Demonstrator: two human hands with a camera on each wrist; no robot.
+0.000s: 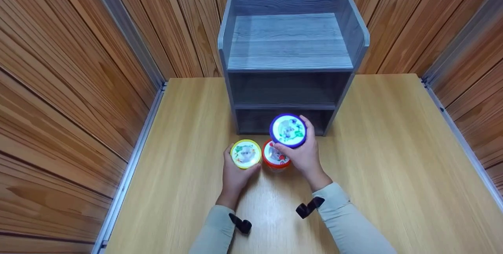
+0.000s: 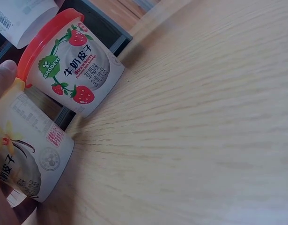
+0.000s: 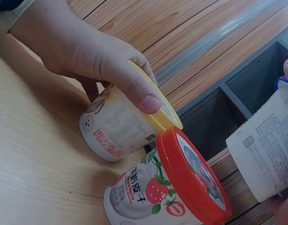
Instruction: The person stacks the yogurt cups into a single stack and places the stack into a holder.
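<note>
My left hand point(image 1: 238, 173) grips a paper tub with a yellow lid point(image 1: 246, 154), which stands on the table. Right beside it sits a strawberry tub with a red lid point(image 1: 275, 156), its printed side point(image 2: 80, 68) facing the left wrist view. Raised above the table, a tub with a blue-purple lid point(image 1: 289, 130) is held in my right hand point(image 1: 305, 155). In the head view this raised tub overlaps part of the red lid. Its white side point(image 3: 265, 145) shows in the right wrist view, with a thumb at the rim.
A grey wooden shelf unit point(image 1: 290, 41) stands just behind the tubs, with a top tray and two compartments below. Wood-panelled walls point(image 1: 59, 69) enclose the table point(image 1: 393, 159) at the back and sides. Metal rails run along the side edges.
</note>
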